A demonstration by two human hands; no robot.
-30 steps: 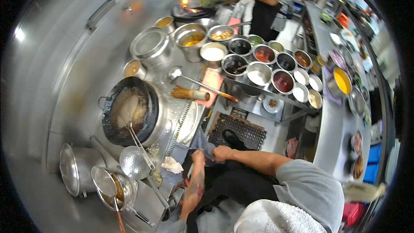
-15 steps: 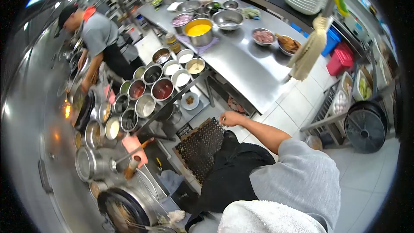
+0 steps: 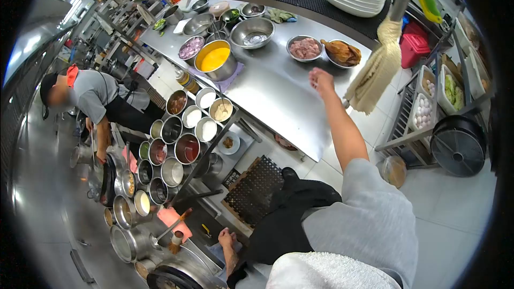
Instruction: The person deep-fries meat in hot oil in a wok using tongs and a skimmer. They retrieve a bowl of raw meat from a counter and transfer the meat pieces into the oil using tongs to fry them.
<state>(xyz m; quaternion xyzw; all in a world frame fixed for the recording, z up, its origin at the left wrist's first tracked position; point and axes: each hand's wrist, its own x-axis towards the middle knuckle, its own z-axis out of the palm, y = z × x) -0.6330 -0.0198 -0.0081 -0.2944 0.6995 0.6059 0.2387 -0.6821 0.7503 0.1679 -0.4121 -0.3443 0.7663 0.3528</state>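
Reaching out over the steel desk [image 3: 278,99], the person's right hand [image 3: 321,81] has come away from the blue-grey cloth [image 3: 216,252] at the stove side, where both hands were gripping it a second ago. The view has swung toward the desk as well, so attention appears to have shifted there. The right hand's fingers are loosely curled, with nothing visible in them; it is just beside a bowl of raw meat pieces [image 3: 306,60] and a bowl of browned food [image 3: 342,67], touching neither as far as can be seen. The left hand [image 3: 227,238] has stayed low by the stove, near the cloth, its fingers half bent; whether it has hold of the cloth cannot be told. The two hands are now well apart, no longer working together on the cloth. Farther along the desk are a wide metal bowl [image 3: 243,27] and a pot of yellow liquid [image 3: 224,71]. A co-worker [image 3: 99,93] bends over the far end of the stove.
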